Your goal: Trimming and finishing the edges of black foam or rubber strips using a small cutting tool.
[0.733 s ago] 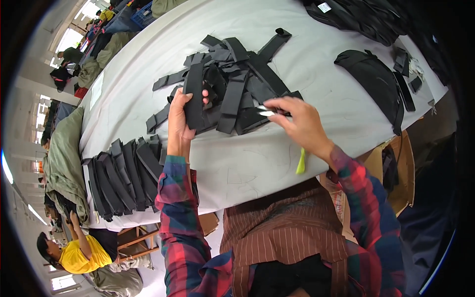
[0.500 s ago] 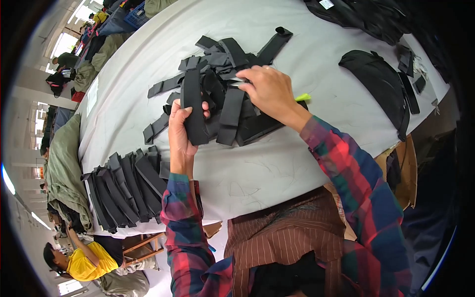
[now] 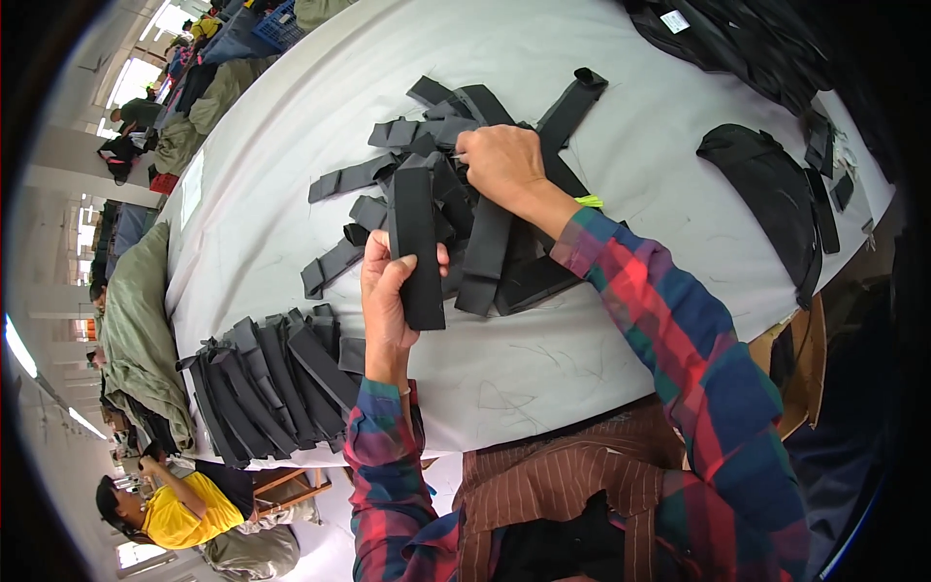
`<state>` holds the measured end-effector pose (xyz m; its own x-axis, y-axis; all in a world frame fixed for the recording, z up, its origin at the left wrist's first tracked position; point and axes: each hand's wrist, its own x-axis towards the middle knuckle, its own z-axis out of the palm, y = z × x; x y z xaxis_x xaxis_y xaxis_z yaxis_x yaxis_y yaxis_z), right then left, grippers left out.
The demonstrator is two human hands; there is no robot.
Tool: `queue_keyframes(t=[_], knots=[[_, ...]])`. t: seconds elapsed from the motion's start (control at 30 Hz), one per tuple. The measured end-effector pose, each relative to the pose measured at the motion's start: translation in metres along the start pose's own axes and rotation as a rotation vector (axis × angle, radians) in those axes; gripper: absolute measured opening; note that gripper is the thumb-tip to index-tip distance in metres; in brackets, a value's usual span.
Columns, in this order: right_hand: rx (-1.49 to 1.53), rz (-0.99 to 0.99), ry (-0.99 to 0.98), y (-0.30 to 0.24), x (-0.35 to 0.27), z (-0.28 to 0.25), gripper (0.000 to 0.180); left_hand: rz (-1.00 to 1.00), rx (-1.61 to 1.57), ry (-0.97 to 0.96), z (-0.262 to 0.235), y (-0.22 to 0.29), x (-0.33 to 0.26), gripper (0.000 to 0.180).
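- In the head view, a loose pile of black strips is spread on a white-covered table, the strips crossing one another at many angles.
- At the pile's left near side, one black strip is held lengthwise by the left hand; the thumb is pressed on its front, fingertips show past its right edge, and the fingers are closed on it. Whether the pile is touched by it cannot be told.
- Over the pile's middle, the right hand is placed with its fingers curled inward; how tightly they are closed, and on what, cannot be told.
- A yellow-green tag is seen beside the right wrist, at the pile's right.
- Left of the pile and nearer the body, a row of black strips is laid side by side.
- Well right of the pile, a curved black cloth piece is laid flat.
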<state>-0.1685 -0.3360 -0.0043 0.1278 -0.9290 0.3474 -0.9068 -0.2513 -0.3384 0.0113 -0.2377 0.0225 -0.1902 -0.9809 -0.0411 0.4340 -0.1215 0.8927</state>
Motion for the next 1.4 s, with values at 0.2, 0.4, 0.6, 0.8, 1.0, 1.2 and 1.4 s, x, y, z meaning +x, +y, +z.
queue_keyframes(t=[0.2, 0.4, 0.6, 0.8, 1.0, 1.2, 1.4], knots=[[0.266, 0.039, 0.158, 0.014, -0.012, -0.007, 0.014, 0.016, -0.063, 0.011, -0.016, -0.006, -0.018, 0.012], [0.253, -0.057, 0.137, 0.008, -0.008, 0.003, 0.017, 0.017, -0.349, 0.076, -0.017, -0.012, -0.014, 0.023], [0.271, -0.079, 0.136, 0.003, 0.003, 0.017, 0.018, 0.031, -0.421, 0.077, -0.017, -0.008, -0.003, 0.026], [0.244, -0.11, 0.165, -0.003, 0.013, 0.029, 0.015, 0.04, -0.332, 0.073, -0.016, -0.005, 0.0, 0.03], [0.251, 0.015, 0.159, 0.0, 0.013, 0.018, 0.01, 0.116, -0.203, 0.012, -0.01, 0.002, -0.02, 0.052], [0.474, 0.054, 0.138, -0.012, -0.034, -0.043, 0.013, 0.116, -0.384, 0.067, -0.01, 0.008, -0.066, 0.044], [0.714, 0.1, -0.092, -0.035, -0.132, -0.085, 0.022, -0.07, -0.332, 0.108, 0.006, -0.006, -0.102, 0.042]])
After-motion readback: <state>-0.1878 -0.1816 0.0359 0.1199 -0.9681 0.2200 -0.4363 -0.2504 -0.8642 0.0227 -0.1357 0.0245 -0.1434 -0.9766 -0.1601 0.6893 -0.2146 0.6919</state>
